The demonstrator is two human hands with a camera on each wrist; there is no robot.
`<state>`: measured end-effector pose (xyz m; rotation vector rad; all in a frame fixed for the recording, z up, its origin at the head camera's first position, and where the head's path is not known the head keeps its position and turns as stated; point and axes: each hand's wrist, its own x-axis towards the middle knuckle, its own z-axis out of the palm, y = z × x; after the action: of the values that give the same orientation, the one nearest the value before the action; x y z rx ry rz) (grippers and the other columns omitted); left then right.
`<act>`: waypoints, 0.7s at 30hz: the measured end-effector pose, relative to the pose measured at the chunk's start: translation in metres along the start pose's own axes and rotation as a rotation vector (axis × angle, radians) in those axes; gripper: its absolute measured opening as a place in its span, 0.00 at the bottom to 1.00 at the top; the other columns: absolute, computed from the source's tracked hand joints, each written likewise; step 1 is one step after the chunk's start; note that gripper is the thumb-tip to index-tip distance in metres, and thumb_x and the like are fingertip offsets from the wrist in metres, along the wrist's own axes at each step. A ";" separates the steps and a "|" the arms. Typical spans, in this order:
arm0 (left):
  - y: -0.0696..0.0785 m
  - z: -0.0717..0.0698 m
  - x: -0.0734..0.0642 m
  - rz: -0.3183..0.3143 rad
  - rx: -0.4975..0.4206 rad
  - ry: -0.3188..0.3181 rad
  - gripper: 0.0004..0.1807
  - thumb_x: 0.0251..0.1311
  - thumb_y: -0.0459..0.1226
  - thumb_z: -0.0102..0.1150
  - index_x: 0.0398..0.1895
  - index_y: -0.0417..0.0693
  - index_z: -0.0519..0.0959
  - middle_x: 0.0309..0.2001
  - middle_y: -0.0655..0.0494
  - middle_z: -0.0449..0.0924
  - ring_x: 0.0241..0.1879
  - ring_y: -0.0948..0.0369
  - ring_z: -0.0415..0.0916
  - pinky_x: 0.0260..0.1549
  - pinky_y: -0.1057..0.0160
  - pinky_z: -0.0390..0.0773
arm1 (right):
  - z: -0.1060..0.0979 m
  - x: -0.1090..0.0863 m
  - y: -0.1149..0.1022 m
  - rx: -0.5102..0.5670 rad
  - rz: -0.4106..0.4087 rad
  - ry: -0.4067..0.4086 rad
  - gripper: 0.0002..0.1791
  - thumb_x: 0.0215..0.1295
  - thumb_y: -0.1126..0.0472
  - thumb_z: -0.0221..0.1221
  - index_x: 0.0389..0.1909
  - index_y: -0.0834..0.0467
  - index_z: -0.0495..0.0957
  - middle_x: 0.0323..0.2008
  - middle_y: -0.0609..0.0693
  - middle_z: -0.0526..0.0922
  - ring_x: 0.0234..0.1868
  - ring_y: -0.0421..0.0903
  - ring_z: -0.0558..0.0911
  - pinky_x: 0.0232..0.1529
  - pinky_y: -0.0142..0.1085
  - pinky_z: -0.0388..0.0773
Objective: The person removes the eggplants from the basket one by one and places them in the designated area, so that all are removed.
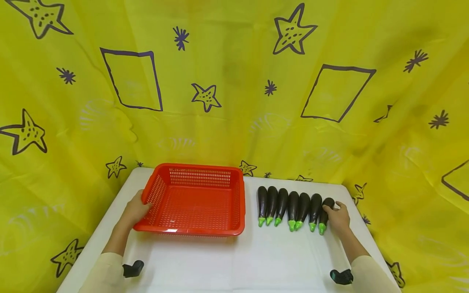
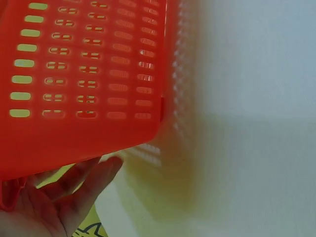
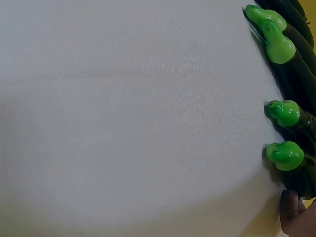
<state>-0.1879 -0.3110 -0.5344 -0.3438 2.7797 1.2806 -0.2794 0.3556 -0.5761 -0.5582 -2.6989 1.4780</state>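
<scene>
A red plastic basket [image 1: 198, 232] with slotted sides stands on the left half of the white table, nothing inside it. My left hand [image 1: 138, 208] holds its left rim; in the left wrist view the fingers [image 2: 94, 180] of that hand reach along below the red edge. Several dark eggplants [image 1: 282, 201] with bright green stems lie in a row to the basket's right, stems toward me. At the right end of that row, my right hand [image 1: 338, 215] grips the last eggplant [image 1: 324, 219], thumb across its top. Only a bit of this hand shows in the right wrist view.
The white table [image 1: 234, 264] ends at a yellow curtain [image 1: 227, 134] that hangs behind it and along both sides. Dark star and square drawings cover the cloth. A black device [image 1: 133, 269] is strapped at each wrist.
</scene>
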 end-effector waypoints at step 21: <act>0.008 -0.003 -0.016 0.055 0.205 0.318 0.40 0.80 0.55 0.43 0.76 0.29 0.58 0.59 0.23 0.72 0.55 0.30 0.74 0.45 0.31 0.77 | -0.004 0.003 0.014 0.055 -0.014 -0.063 0.39 0.76 0.57 0.57 0.74 0.79 0.53 0.62 0.80 0.70 0.34 0.36 0.80 0.34 0.22 0.77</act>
<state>-0.1736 -0.3054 -0.5238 -0.4992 3.1716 1.0141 -0.2776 0.3665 -0.5861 -0.4971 -2.6930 1.5866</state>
